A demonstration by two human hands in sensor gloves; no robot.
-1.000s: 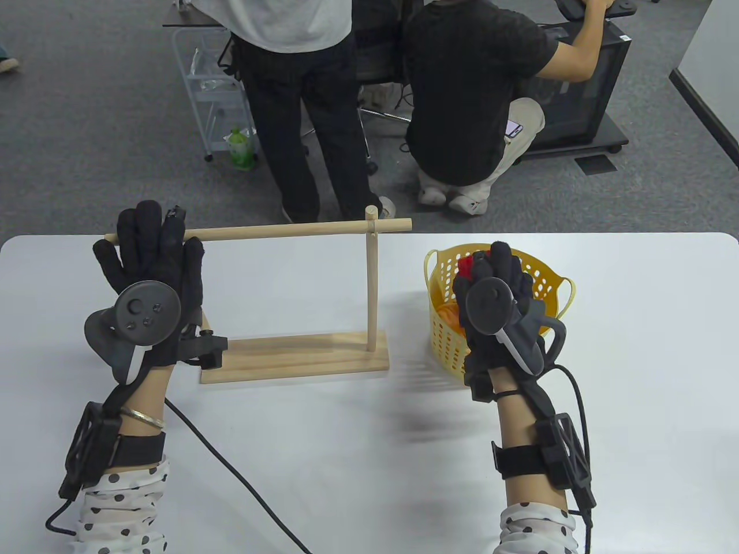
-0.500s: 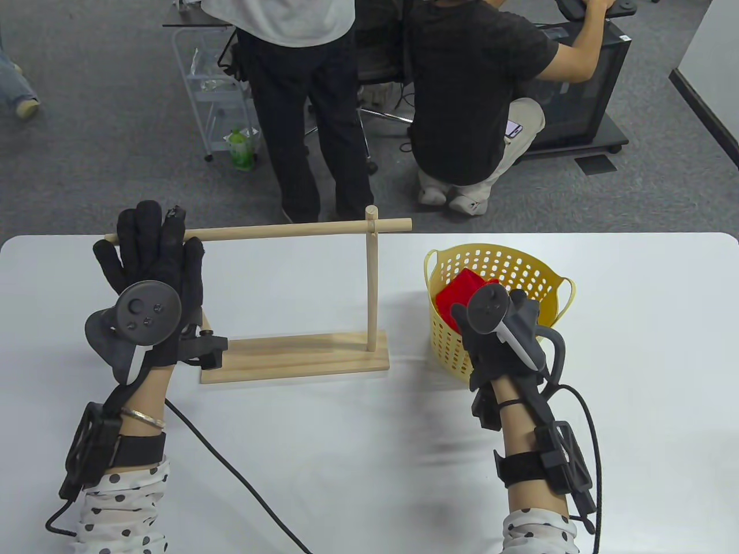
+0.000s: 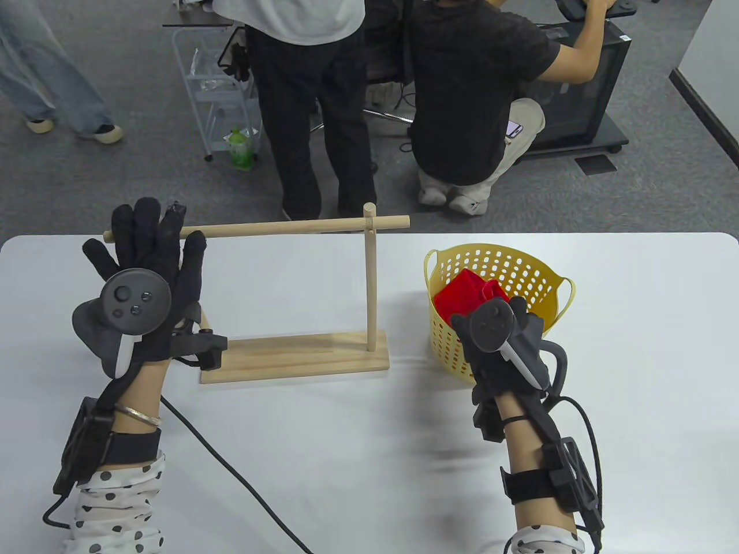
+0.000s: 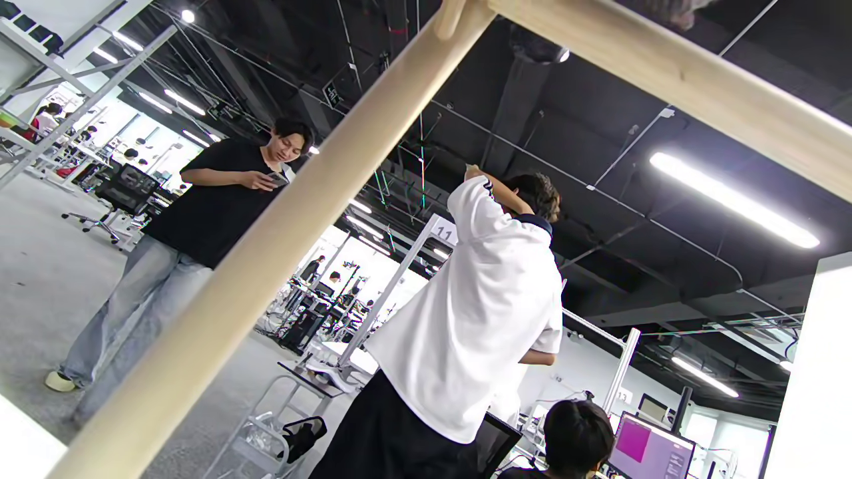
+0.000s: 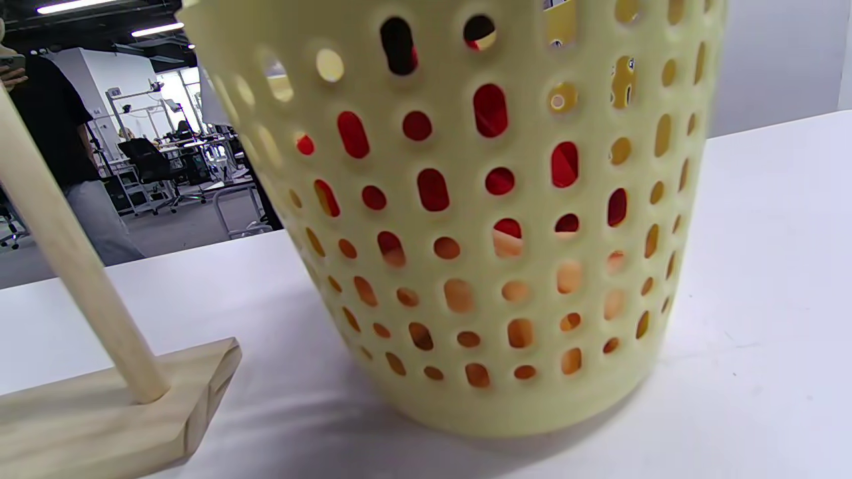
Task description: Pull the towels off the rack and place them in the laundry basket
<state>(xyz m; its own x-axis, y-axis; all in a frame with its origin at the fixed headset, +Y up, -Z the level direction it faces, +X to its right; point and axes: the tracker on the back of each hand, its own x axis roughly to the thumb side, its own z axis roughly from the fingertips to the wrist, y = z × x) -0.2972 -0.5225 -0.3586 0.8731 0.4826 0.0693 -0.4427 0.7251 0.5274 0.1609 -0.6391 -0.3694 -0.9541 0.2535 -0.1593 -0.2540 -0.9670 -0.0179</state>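
Now, vs half a second ago: left hand (image 3: 144,259) shifted slightly left and up, fingers spread and straight, laid over the left end of the rack (image 3: 300,231) crossbar; gripping nothing that can be seen. Rack bar bare, no towel on it. Rack tipped a touch, crossbar end sitting marginally higher than before; base in the same spot on the white table (image 3: 369,461).

Right hand (image 3: 499,334) pulled back a little toward the near side of the yellow laundry basket (image 3: 519,265), hovering over its near rim. Tracker covering the fingers in the table view, none showing in the right wrist view; can't tell whether curled or straight. A second ago raised over the basket with red cloth at the fingers; since then dropped low.

Red towel (image 3: 465,291) inside the basket, bunched toward the left side, a bit more of it exposed than half a second ago. Red showing through the basket holes (image 5: 490,110) in the right wrist view; orange cloth (image 5: 459,293) underneath near the bottom.

Left wrist view: just rack dowels (image 4: 279,233) crossing the frame, no fingers clearly seen.

Background: new pair of legs in jeans (image 3: 52,81) walked in at top left; standing person in white top (image 3: 300,17) shifted slightly right; crouching person in black shirt (image 3: 479,86) unchanged.
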